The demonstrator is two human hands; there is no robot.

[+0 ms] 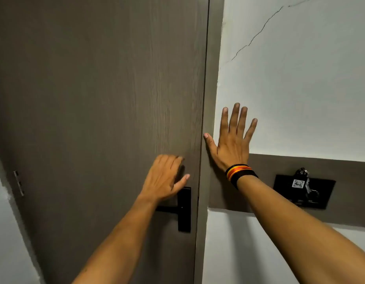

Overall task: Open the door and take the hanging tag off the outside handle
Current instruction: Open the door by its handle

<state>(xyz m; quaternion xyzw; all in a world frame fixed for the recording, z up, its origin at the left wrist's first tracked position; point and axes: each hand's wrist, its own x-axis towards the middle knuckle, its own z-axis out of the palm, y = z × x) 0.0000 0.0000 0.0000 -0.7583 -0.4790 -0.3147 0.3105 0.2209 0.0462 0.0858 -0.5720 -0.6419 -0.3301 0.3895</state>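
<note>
A grey-brown wooden door (95,99) fills the left of the view and sits closed in its frame (210,78). Its black lever handle (183,210) with a tall black plate is at the door's right edge. My left hand (164,177) hovers just above the handle, fingers curled and apart, holding nothing. My right hand (231,140) lies flat with spread fingers on the white wall beside the frame, thumb touching the frame. A black, orange and yellow wristband is on my right wrist. No hanging tag is visible; the outside handle is hidden behind the door.
A black wall panel (304,191) with a key and a small numbered label hanging on it sits on a grey band right of the door. A door hinge (18,183) shows at the left. The white wall (300,78) above has a long crack.
</note>
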